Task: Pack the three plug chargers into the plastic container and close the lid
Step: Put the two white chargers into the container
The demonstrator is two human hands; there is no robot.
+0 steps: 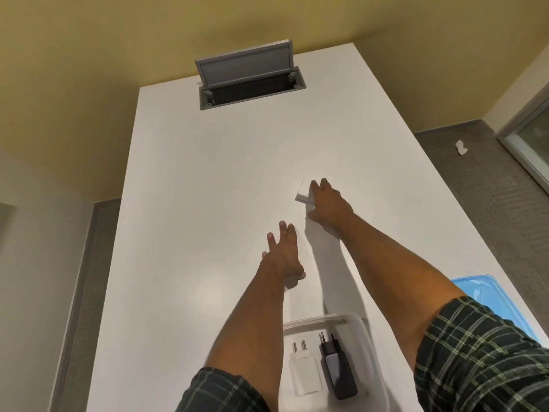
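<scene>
White charger in container: my white charger (306, 373) lies flat at 6 o'clock in the clear plastic container (361, 322), long axis running 6 to 12, its two pins pointing toward 12.
Black charger in container: the black charger (338, 371) lies just beside the white one on its 3 o'clock side, long axis tipped slightly, pins pointing toward about 11 o'clock.
Third charger: a white block (303, 191) sits out on the table (193, 203) at about 1 o'clock from the middle, well apart from the container; I cannot tell which way its pins point.
Right hand: my right hand (326, 203) is stretched far forward, arm nearly straight, fingers curled over the white block and touching it, thumb low at its near corner; a full grip I cannot confirm.
Left hand: my left hand (283, 254) reaches forward toward 12, fingers spread and unclenched, palm down over the tabletop, holding nothing.
Lid: the blue lid (490, 295) lies flat at 4 o'clock near the table's right edge, partly hidden by my right sleeve (481, 361).
Container state: uncovered, two chargers inside.
Cable hatch: a grey flap (246, 66) stands raised at 12 o'clock.
Writing: none that I can read on any charger.
</scene>
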